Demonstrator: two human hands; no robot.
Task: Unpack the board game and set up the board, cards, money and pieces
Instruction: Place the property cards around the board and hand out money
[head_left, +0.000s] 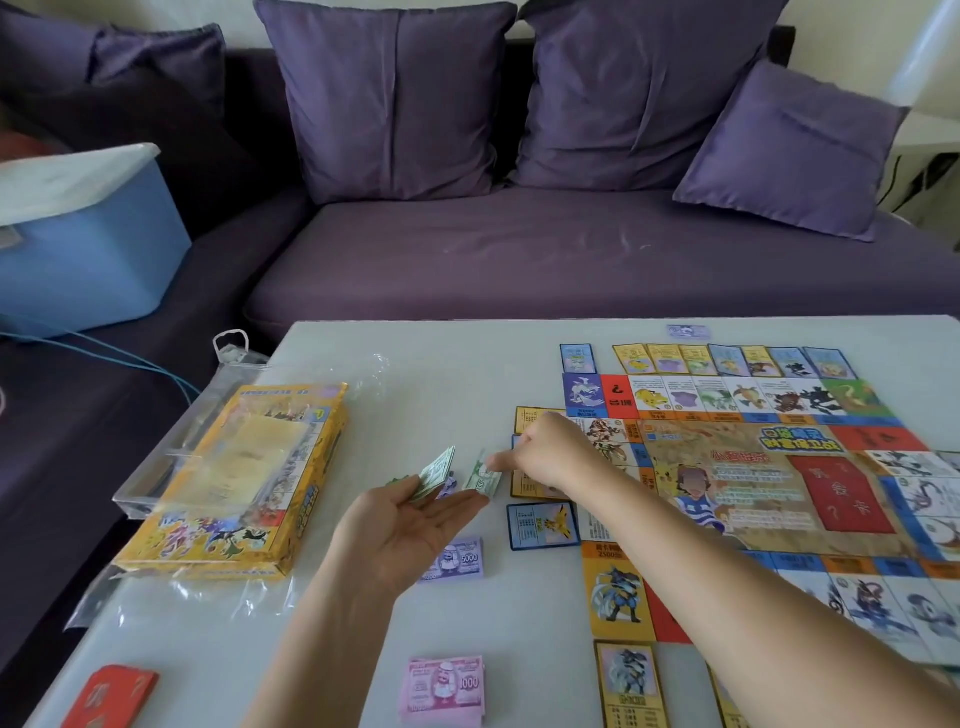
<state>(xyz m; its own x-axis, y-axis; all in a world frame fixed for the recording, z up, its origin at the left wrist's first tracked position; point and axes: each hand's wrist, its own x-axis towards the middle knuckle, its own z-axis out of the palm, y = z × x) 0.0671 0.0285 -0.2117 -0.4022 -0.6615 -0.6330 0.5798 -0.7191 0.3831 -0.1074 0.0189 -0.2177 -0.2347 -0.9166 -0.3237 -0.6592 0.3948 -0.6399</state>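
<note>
1. Both hands work close together over the white table (363, 415). The left hand (410, 525) lies palm up with its thumb clamping a bundle of green notes (439, 470) against the fingers.
2. The right hand (550, 452) reaches across from the board side and pinches a single green note (484, 480) between thumb and fingertip, just beside the left fingertips. Its printing is too blurred to read.
3. A purple pile of notes (460, 561) marked "5000" lies on the table just below the left hand.
4. A pink pile of notes (447, 686) marked "1000" sits nearer the camera.
5. The game board (779, 483) lies unfolded on the right of the table. Its red corner square shows a "?", and an orange square near the right forearm reads "2500".
6. A row of property cards (727, 359) lines the board's far edge, and a blue-bordered card (543, 526) lies beside its left edge.
7. The yellow game box (234, 483) rests at the left of the table, partly under clear plastic wrapping (156, 467).
8. A red card stack (111, 696) with a "?" sits at the near left corner.
9. Behind the table stands a purple sofa (519, 260), with a blue storage box (88, 260) on it at the left.
</note>
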